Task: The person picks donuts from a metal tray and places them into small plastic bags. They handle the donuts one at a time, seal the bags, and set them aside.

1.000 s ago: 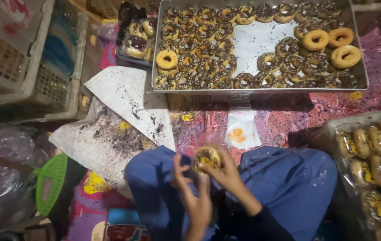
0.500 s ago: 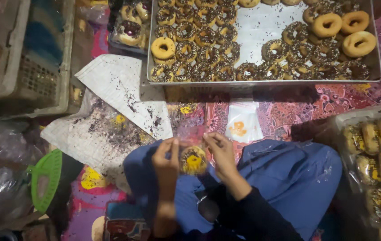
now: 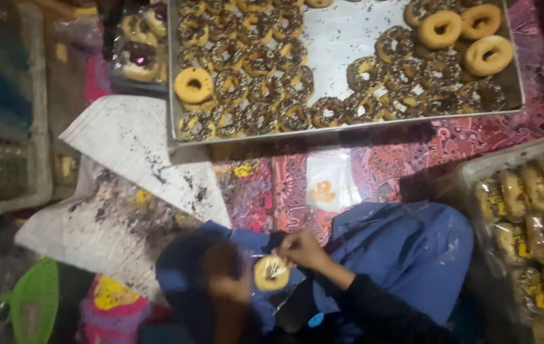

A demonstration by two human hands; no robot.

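Low in the frame, just left of centre, I see the right hand [image 3: 302, 250] with its fingers [image 3: 282, 253] pinched together on the top edge of a clear plastic bag [image 3: 272, 288], glossy and crinkled, that holds one round, pale yellow doughnut [image 3: 270, 273]. The left hand [image 3: 224, 275] is a dark blur just left of the bag; I take it to be touching the bag's side, but I cannot tell whether its fingers are closed or apart. The right forearm, in a dark sleeve, runs down toward the lower right of the frame, the wrist bent inward over the lap. Both hands work above blue cloth trousers [image 3: 406, 255], smooth with a dull sheen.

Just above the knees, a flat empty plastic bag [image 3: 329, 181] with an orange mark lies on a red and purple patterned mat [image 3: 406, 162]. Across the top of the frame, a shallow rectangular metal tray [image 3: 342, 38] carries rings of doughnuts, most coated with dark sprinkles [image 3: 265, 60], a few plain and golden [image 3: 441, 28]. At left centre, creased sheets of white paper [image 3: 125, 146] are flecked with dark crumbs. At the right edge, a tray of wrapped, bagged doughnuts [image 3: 527, 216] is packed in rows. A green plastic piece [image 3: 33, 302] sits in the lower left corner.
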